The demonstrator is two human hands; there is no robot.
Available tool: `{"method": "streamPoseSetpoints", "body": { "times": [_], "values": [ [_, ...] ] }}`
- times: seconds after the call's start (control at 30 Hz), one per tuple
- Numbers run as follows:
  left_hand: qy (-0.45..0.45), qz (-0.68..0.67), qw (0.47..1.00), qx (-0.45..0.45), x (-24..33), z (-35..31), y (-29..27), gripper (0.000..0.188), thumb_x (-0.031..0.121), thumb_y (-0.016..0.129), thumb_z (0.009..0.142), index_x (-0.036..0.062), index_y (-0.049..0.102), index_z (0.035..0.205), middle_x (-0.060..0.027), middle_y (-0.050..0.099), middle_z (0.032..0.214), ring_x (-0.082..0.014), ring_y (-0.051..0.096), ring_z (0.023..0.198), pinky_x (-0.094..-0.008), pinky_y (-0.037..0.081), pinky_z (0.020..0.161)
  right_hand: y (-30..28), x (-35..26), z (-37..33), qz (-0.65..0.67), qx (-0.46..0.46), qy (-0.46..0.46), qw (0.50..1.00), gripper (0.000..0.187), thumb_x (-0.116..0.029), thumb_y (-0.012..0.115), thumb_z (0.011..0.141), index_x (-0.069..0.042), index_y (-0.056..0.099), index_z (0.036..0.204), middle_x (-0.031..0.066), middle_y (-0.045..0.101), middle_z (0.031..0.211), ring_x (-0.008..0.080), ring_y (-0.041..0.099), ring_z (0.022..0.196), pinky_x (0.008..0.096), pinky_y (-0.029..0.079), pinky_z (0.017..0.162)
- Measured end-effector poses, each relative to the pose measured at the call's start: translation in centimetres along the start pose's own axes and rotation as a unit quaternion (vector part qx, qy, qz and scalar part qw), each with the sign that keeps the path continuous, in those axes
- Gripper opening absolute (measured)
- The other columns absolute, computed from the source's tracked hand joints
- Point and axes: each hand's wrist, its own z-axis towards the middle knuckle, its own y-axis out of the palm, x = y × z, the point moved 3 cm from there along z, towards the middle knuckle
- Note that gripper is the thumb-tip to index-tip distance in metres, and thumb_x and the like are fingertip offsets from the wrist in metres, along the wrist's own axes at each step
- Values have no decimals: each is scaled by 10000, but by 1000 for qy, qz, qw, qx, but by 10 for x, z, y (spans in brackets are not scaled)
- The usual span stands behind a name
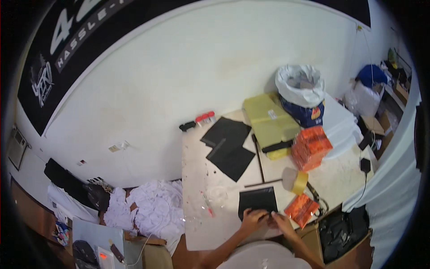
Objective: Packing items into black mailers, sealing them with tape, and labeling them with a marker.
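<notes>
A black flat plastic bag [257, 198] lies near the front edge of the white table. My left hand [253, 219] is closed on the bag's near edge, with its fingers bent over it. Close beside it, my right hand [281, 221] pinches at the bag's near right corner; the fingertips of both hands almost meet, and what lies between them is too small to make out. Just right of my right hand lies an orange packet [303, 210] in clear wrap. A roll of yellowish tape [300, 182] stands beyond that packet.
More black bags [230, 154] lie farther back. A stack of orange packets [312, 147], a yellow package [270, 117] and a white-lined sack [301, 96] fill the back right. Red-lidded containers [205, 118] stand by the wall. An open box [345, 235] of black bags sits at right.
</notes>
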Motion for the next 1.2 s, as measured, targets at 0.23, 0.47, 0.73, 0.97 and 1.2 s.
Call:
{"method": "streamPoseSetpoints", "body": {
  "times": [0.23,0.47,0.73,0.97,1.2],
  "values": [
    [4,82,986,-146,27,-6,-12,773,348,607,790,251,168,1419,-73,370,1362,-216,383,1244,-571,256,987,-2,-2,16,49,22,4,999,131,-100,611,805,2,602,887,60,607,746,160,613,661,283,511,579],
    [35,90,988,-117,30,-3,-4,703,140,578,774,185,251,1395,-83,314,1395,-249,346,1263,-484,288,1013,-8,-1,17,33,76,-41,996,58,-66,634,780,-16,632,810,32,617,729,126,576,579,241,442,526],
    [75,88,992,54,36,3,-12,426,165,587,776,142,521,1196,-30,546,1185,-192,531,1057,-390,384,939,2,-22,8,65,109,-97,987,88,-106,668,775,-50,623,725,-20,577,656,72,483,524,208,362,508],
    [9,23,998,56,30,-1,-9,151,240,596,807,133,662,892,-16,656,858,-188,616,828,-331,475,740,5,-29,-4,26,138,-77,987,230,-196,715,750,-77,579,608,-26,518,544,67,426,467,221,304,464],
    [-117,-120,986,-28,31,-2,-11,197,264,641,779,68,655,801,-98,641,776,-263,615,754,-337,482,655,1,-17,-1,-36,-49,15,998,317,-327,624,833,-22,591,749,59,587,631,121,546,526,226,441,469]
  ]
}}
